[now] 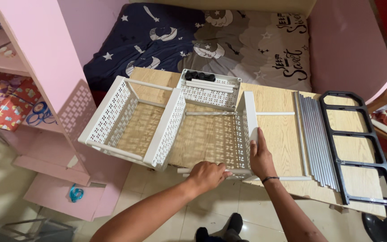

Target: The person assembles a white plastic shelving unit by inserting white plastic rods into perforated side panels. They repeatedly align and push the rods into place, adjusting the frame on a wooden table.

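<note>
Two hands work a white rack (171,121) on a wooden board (278,139): left hand (208,175) curled around a front rod (236,171), right hand (260,154) flat against a panel (247,121). Probably light, stiff plastic, best held by its rods.

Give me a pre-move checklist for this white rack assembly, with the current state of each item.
1. Left hand gripping the front white tube: ok.
2. Right hand braced against the upright perforated panel: ok.
3. Tube end seated in that panel: cannot tell, hands cover it.
4. Wooden board carrying the rack: ok.
5. Spare metal rods within reach on the board: ok.
6. Black frame lying flat, apart from the rack: ok.
</note>
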